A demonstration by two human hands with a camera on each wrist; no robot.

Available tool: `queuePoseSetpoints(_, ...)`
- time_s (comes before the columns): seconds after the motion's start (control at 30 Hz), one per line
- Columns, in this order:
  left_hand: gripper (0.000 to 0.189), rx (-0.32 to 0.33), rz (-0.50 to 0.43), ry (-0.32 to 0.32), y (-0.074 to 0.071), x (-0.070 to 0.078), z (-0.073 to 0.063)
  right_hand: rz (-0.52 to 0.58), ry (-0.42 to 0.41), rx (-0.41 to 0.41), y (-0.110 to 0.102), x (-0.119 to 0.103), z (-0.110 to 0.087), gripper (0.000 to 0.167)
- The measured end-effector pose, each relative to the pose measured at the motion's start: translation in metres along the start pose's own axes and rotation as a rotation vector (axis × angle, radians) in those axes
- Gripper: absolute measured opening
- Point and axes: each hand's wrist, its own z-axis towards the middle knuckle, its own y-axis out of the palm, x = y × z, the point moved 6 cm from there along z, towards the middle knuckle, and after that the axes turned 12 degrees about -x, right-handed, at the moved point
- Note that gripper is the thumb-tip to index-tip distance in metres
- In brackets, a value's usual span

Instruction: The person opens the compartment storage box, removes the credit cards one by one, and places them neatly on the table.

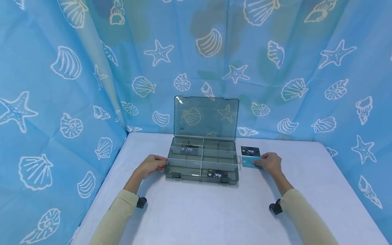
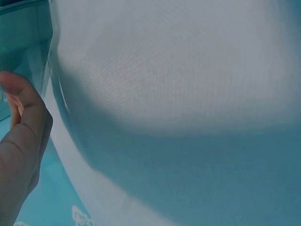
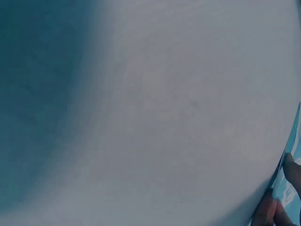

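Note:
A smoky translucent compartment box (image 1: 185,172) lies with its lid (image 1: 206,119) raised at the back. Against its left side rest the fingertips of my left hand (image 1: 150,165); the left wrist view has that hand (image 2: 26,136) at its left edge, beside the box wall (image 2: 26,33). To the right of the box, my right hand (image 1: 271,163) pinches a teal card (image 1: 249,162) between thumb and fingers. In the right wrist view the same card (image 3: 291,136) appears nearly edge-on. Just behind it lies a black "Vip" card (image 1: 250,151).
Inside the box, one black card (image 1: 190,149) sits in a back-left compartment and another "Vip" card (image 1: 215,174) in the front-right one. Clear dividers split the box. A white cloth covers the table (image 1: 202,211), and a blue shell-patterned curtain (image 1: 183,51) hangs close behind.

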Motion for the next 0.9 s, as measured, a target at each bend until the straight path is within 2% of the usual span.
queuePoseSetpoints(0.17, 0.033, 0.005, -0.004, 0.010, -0.0017, 0.0004, 0.0006, 0.001, 0.003, -0.007, 0.0012, -0.0071, 0.0014, 0.051)
queuePoseSetpoints(0.4, 0.034, -0.004, 0.003, -0.011, 0.0002, -0.0044, -0.0022, 0.018, 0.030, -0.015, 0.0023, -0.0027, -0.0018, 0.052)
queuePoseSetpoints(0.63, 0.034, 0.003, 0.002, 0.016, -0.0002, -0.0015, -0.0016, 0.022, -0.013, 0.007, -0.0016, -0.0049, 0.0017, 0.051)
queuePoseSetpoints(0.9, 0.033, 0.011, 0.000, 0.006, 0.0008, -0.0007, 0.0000, 0.031, 0.057, -0.003, -0.0032, -0.0027, 0.0032, 0.052)
